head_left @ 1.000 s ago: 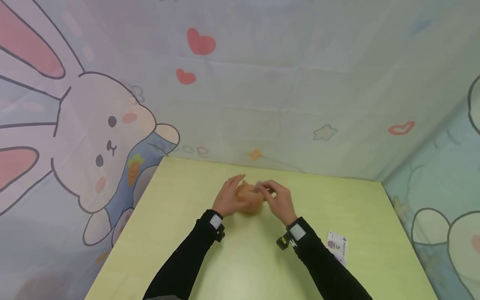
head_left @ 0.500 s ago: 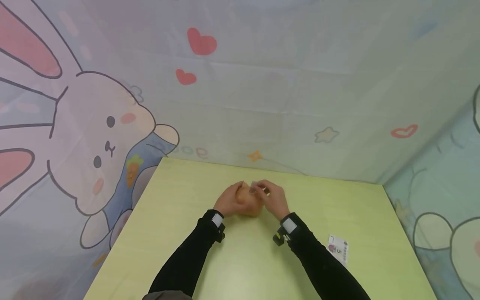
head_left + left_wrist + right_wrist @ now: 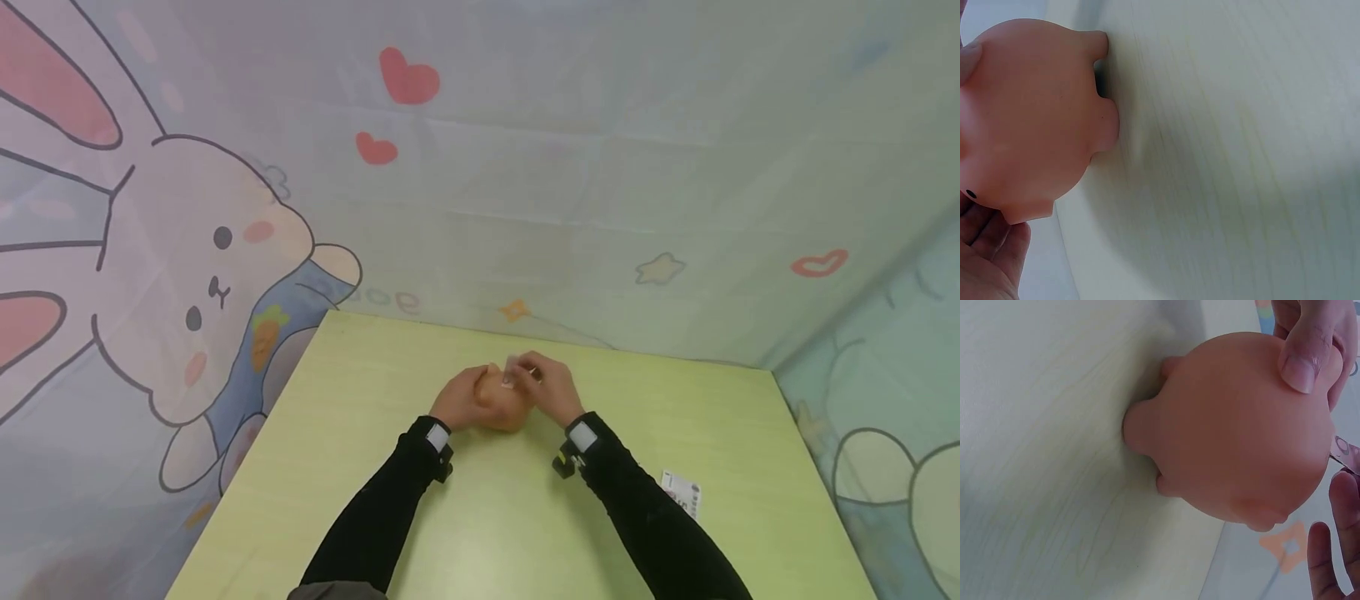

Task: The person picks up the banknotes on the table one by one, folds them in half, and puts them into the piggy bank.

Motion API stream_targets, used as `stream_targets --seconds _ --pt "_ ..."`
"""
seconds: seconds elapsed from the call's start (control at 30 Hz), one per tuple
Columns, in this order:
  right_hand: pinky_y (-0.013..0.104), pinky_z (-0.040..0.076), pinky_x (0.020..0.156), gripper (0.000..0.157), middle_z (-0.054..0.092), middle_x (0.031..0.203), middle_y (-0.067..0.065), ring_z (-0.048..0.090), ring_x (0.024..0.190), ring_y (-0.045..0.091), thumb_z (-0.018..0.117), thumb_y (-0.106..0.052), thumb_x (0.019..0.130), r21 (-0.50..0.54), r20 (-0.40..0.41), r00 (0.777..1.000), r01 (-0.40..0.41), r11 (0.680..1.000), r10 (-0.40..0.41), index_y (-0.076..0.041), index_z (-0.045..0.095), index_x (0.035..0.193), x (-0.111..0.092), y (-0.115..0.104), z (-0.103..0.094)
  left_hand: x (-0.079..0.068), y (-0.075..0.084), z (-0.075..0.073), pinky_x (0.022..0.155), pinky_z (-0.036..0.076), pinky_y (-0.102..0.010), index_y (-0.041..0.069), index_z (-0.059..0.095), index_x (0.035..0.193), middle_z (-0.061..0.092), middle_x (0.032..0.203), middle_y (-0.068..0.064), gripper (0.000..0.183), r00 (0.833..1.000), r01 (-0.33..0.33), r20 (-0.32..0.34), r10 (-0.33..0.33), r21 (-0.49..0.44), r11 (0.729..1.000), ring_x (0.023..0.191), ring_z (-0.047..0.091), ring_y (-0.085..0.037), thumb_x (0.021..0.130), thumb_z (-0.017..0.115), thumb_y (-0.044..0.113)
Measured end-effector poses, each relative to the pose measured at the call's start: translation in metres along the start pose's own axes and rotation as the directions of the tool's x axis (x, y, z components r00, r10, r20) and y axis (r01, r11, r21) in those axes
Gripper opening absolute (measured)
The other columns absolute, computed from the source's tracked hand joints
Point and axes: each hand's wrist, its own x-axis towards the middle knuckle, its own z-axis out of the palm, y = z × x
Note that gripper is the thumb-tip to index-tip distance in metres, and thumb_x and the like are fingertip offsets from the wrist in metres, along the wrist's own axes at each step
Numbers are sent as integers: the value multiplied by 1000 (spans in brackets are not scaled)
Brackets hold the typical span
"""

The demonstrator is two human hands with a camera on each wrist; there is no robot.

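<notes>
A pinkish-orange piggy bank (image 3: 506,407) stands on the table, its rounded body and stubby legs large in both wrist views. My left hand (image 3: 459,400) grips it from the left, and in the right wrist view the thumb (image 3: 1300,370) lies on its upper side. Pinched in the fingers of my right hand (image 3: 552,387) is a small folded banknote (image 3: 1345,453), held right at the top of the piggy bank. The slot itself is hidden from these views.
Another banknote (image 3: 681,493), marked with a 5, lies flat beside my right forearm, partly covered by the sleeve. The pale yellow-green table (image 3: 360,375) ends at a printed cloth backdrop (image 3: 525,208) at the back.
The left hand has closed more snugly round the piggy bank. The right hand's fingers have shifted over its top, and the folded banknote now stands more upright there.
</notes>
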Motion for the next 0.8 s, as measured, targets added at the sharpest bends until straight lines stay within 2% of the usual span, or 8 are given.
stream_targets --seconds 0.33,0.53,0.63,0.8 --pt "32 54 68 11 71 96 0 64 82 14 67 -19 91 -62 -5 999 33 998 -33 -14 71 100 -10 4 5 3 -3 2 103 41 -42 9 46 141 52 139 -8 95 1000 0 -5 0 12 1000 126 50 -26 68 76 62" --pt "30 50 64 10 59 93 3 58 73 16 70 -22 89 -109 -11 998 61 992 -63 -12 69 91 -15 19 10 8 -2 3 100 43 -40 7 46 141 54 137 -8 91 1000 -7 -11 7 45 999 123 52 -25 70 78 54" --pt "28 48 62 14 57 92 3 55 71 16 70 -25 89 -134 16 998 63 989 -61 -11 70 91 -14 18 6 7 1 2 100 43 -40 7 46 141 54 137 -8 89 1000 -4 -10 4 44 999 122 53 -24 71 79 51" --pt "29 48 64 19 60 95 1 56 74 15 65 -30 92 -137 47 999 12 990 -6 -13 68 101 -8 17 -1 7 2 1 100 43 -41 8 47 140 54 137 -7 89 1000 15 -4 -15 16 1000 122 53 -24 70 79 52"
